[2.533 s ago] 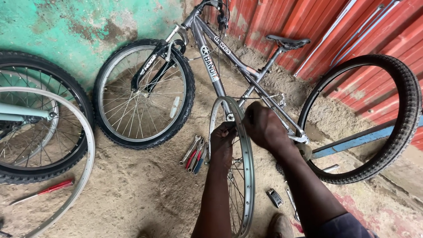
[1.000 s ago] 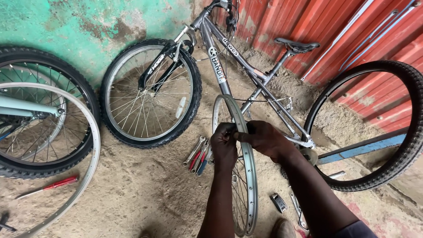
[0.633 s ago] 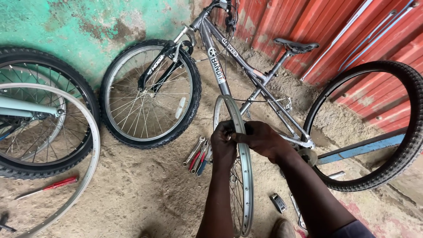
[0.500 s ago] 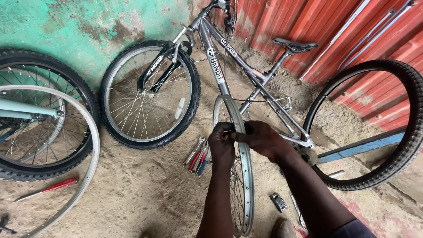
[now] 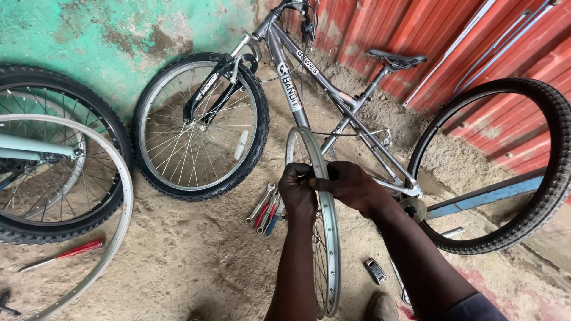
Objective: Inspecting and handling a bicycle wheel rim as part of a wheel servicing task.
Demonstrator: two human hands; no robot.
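Hands meet at the top of a bare silver wheel rim [image 5: 326,238], which stands upright on the sandy floor [image 5: 196,261] between the person's forearms, spokes in place and no tyre on it. Left hand [image 5: 299,191] is wrapped around the rim's upper arc from the left side, fingers closed over the edge. Right hand [image 5: 351,185] comes in from the right and closes on the same stretch of rim, its fingers pinching toward the left hand — the two are touching or nearly so. Whether something thin, such as rim tape, sits under the fingertips I cannot tell; that spot is hidden by the knuckles.

Surroundings: a grey bicycle [image 5: 309,89] leans against the red corrugated wall [image 5: 464,41], front wheel on, rear wheel off. A loose black tyre [image 5: 535,196] stands just right of the frame. A small cluster of spanners and red-handled tools [image 5: 266,211] lies on the sand just left of the rim; a red-handled screwdriver [image 5: 68,252] lies well apart, near another bare rim [image 5: 113,178] and a tyred wheel [image 5: 35,77] at far left. A small metal part [image 5: 375,270] lies near the shoe [image 5: 380,308].

Judgement on technique: keep the rim vertical and steadied against the ground, let one hand anchor while the other works along the edge in short steps, and keep fingers clear of the spokes — slipping there would pinch.
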